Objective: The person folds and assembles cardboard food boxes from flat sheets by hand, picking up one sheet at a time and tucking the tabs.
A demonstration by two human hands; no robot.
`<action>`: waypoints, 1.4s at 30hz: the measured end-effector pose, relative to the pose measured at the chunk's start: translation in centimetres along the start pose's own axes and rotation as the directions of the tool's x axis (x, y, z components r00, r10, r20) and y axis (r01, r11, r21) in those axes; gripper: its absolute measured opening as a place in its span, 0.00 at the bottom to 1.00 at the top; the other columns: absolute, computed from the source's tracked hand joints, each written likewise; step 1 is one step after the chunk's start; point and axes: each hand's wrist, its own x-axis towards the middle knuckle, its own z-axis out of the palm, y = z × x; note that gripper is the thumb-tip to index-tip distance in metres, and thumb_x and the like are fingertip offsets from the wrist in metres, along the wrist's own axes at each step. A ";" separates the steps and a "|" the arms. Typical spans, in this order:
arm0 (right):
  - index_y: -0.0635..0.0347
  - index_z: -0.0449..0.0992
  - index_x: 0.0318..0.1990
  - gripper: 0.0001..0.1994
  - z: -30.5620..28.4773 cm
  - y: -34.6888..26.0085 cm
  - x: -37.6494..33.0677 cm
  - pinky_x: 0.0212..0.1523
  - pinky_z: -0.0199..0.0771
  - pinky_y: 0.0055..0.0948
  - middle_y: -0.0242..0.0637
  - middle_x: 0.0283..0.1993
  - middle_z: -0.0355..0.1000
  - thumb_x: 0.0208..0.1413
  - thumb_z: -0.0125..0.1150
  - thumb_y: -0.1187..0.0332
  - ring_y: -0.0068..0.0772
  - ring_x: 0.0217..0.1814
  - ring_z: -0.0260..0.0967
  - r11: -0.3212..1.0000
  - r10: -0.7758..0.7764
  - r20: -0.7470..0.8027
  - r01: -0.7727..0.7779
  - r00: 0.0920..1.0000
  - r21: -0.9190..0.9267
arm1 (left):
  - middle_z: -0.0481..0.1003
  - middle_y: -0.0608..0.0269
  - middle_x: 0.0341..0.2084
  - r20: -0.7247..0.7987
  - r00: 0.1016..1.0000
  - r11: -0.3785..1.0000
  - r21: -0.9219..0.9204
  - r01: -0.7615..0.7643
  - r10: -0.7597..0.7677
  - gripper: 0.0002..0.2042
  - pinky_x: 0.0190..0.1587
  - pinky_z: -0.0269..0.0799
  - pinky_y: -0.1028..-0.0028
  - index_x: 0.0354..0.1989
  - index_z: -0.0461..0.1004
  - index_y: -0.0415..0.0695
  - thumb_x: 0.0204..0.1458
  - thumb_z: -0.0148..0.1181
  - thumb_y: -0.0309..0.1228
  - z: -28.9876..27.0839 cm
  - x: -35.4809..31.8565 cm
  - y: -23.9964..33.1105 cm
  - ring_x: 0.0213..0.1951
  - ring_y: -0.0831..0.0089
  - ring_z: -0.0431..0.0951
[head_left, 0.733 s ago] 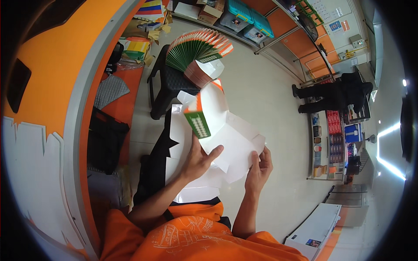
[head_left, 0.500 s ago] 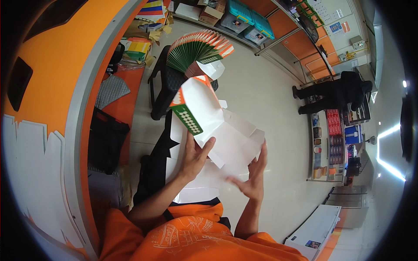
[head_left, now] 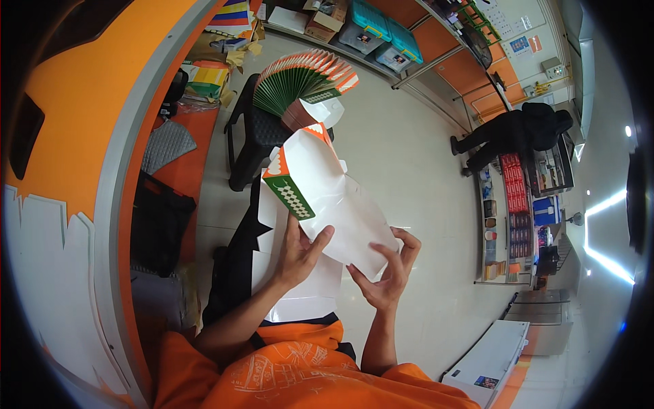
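Note:
A half-folded paper food box (head_left: 323,198), white inside with green and orange printed outside walls, is held above my lap. Its far end has standing walls; the near panel slopes down toward my right hand. My left hand (head_left: 300,258) is closed on the box's left edge, thumb on the inside, the other fingers mostly hidden underneath. At the near right end, my right hand (head_left: 387,276) has its bent fingers and thumb around the panel's edge and flap. Flat white box blanks (head_left: 300,293) lie on my lap beneath.
A black stool (head_left: 255,136) ahead carries a fanned row of nested folded boxes (head_left: 293,88). Left of me is an orange shelf unit (head_left: 180,180) with bags and papers. Lidded bins (head_left: 364,31) stand at the back. A person in black (head_left: 518,133) bends by shelves at right.
My right hand has moved in from beside the box, and its fingers now curl onto the near panel. The side flaps there have folded inward. The left hand keeps its hold.

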 end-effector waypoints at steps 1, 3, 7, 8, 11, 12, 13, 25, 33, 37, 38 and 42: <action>0.51 0.76 0.54 0.36 0.2 -0.3 0.0 0.63 0.66 0.50 0.41 0.60 0.52 0.28 0.81 0.71 0.50 0.66 0.55 1.000 0.001 0.001 -0.001 1.000 -0.001 | 0.60 0.54 0.61 0.000 1.000 1.000 0.000 0.001 -0.001 0.33 0.61 0.63 0.71 0.70 0.45 0.39 0.61 0.56 0.22 -0.2 0.0 -0.2 0.61 0.71 0.64; 0.54 0.70 0.59 0.41 0.7 -0.6 0.0 0.63 0.66 0.49 0.40 0.58 0.53 0.29 0.81 0.72 0.46 0.66 0.54 0.954 0.168 -0.074 -0.143 0.983 0.263 | 0.60 0.53 0.62 0.001 1.000 0.999 0.044 0.006 -0.006 0.32 0.60 0.64 0.72 0.70 0.45 0.38 0.61 0.55 0.23 -0.6 0.0 -0.6 0.60 0.71 0.65; 0.57 0.62 0.64 0.46 0.5 -0.4 0.3 0.64 0.66 0.45 0.39 0.57 0.53 0.31 0.79 0.74 0.42 0.67 0.53 0.941 0.228 -0.024 -0.214 0.973 0.261 | 0.59 0.53 0.62 0.021 0.993 0.993 -0.027 0.113 -0.112 0.31 0.61 0.65 0.70 0.70 0.46 0.37 0.62 0.56 0.25 -0.7 -0.2 0.4 0.61 0.70 0.66; 0.58 0.63 0.64 0.45 0.5 -0.2 0.3 0.64 0.67 0.43 0.39 0.58 0.52 0.32 0.79 0.76 0.41 0.66 0.54 0.934 0.239 -0.012 -0.227 0.971 0.277 | 0.59 0.53 0.63 0.026 0.978 0.969 -0.127 0.209 -0.208 0.33 0.62 0.66 0.68 0.70 0.45 0.39 0.62 0.57 0.26 -0.6 -0.2 0.6 0.61 0.69 0.66; 0.59 0.64 0.62 0.42 1.0 -0.1 0.3 0.62 0.69 0.38 0.40 0.62 0.52 0.34 0.76 0.79 0.38 0.65 0.56 0.876 0.311 -0.012 -0.282 0.950 0.391 | 0.59 0.53 0.63 0.060 0.953 0.904 -0.304 0.300 -0.296 0.37 0.63 0.68 0.64 0.71 0.41 0.44 0.61 0.60 0.32 -0.2 -0.4 0.2 0.63 0.67 0.66; 0.59 0.65 0.61 0.40 1.2 -0.1 0.3 0.59 0.71 0.35 0.40 0.64 0.53 0.35 0.75 0.81 0.36 0.64 0.58 0.815 0.372 -0.018 -0.317 0.928 0.485 | 0.59 0.54 0.63 0.077 0.953 0.875 -0.381 0.298 -0.291 0.39 0.63 0.69 0.63 0.72 0.39 0.47 0.60 0.62 0.35 0.0 -0.7 -0.2 0.63 0.66 0.66; 0.59 0.65 0.61 0.40 1.5 0.1 0.2 0.59 0.71 0.35 0.40 0.64 0.53 0.35 0.75 0.81 0.36 0.64 0.58 0.815 0.371 -0.017 -0.316 0.929 0.486 | 0.59 0.54 0.63 0.076 0.954 0.876 -0.380 0.297 -0.290 0.39 0.63 0.69 0.63 0.72 0.39 0.47 0.60 0.62 0.35 0.1 -1.0 -0.9 0.63 0.66 0.66; 0.61 0.65 0.63 0.38 4.2 0.6 0.0 0.55 0.72 0.31 0.43 0.70 0.52 0.41 0.76 0.71 0.40 0.68 0.57 0.883 0.314 -0.048 -0.273 0.948 0.383 | 0.74 0.62 0.49 0.365 0.824 0.706 -0.431 0.562 -0.433 0.19 0.52 0.77 0.66 0.55 0.69 0.41 0.60 0.63 0.36 0.3 -1.4 -1.6 0.52 0.72 0.76; 0.68 0.64 0.64 0.26 4.5 0.0 -1.3 0.69 0.59 0.49 0.47 0.70 0.55 0.66 0.54 0.59 0.51 0.72 0.54 0.788 0.282 0.021 -0.245 0.959 0.565 | 0.70 0.61 0.53 0.261 0.848 0.787 -0.320 0.527 -0.461 0.25 0.55 0.79 0.65 0.61 0.64 0.43 0.60 0.62 0.40 -0.2 -2.4 -3.0 0.55 0.71 0.72; 0.69 0.66 0.61 0.24 3.1 0.7 -0.1 0.68 0.59 0.52 0.50 0.65 0.63 0.69 0.49 0.57 0.53 0.70 0.58 0.637 0.508 -0.003 -0.373 0.862 0.675 | 0.71 0.61 0.44 0.171 0.888 0.819 -0.342 0.461 -0.428 0.16 0.51 0.83 0.65 0.52 0.67 0.38 0.62 0.60 0.33 0.5 -2.2 -2.9 0.50 0.69 0.77; 0.69 0.68 0.59 0.23 2.2 1.5 0.1 0.66 0.62 0.51 0.50 0.63 0.65 0.69 0.49 0.57 0.51 0.68 0.61 0.531 0.573 0.054 -0.421 0.818 0.736 | 0.71 0.60 0.45 0.180 0.899 0.846 -0.305 0.437 -0.400 0.16 0.50 0.83 0.65 0.53 0.67 0.38 0.62 0.59 0.32 0.5 -2.1 -2.5 0.50 0.67 0.77; 0.69 0.69 0.56 0.18 0.7 3.4 -0.1 0.60 0.70 0.44 0.46 0.57 0.71 0.66 0.56 0.65 0.44 0.59 0.70 0.383 0.639 0.193 -0.526 0.744 0.759 | 0.74 0.57 0.45 0.227 0.905 0.872 -0.263 0.414 -0.361 0.18 0.46 0.84 0.66 0.56 0.67 0.35 0.62 0.58 0.32 0.6 -2.0 -4.2 0.51 0.61 0.79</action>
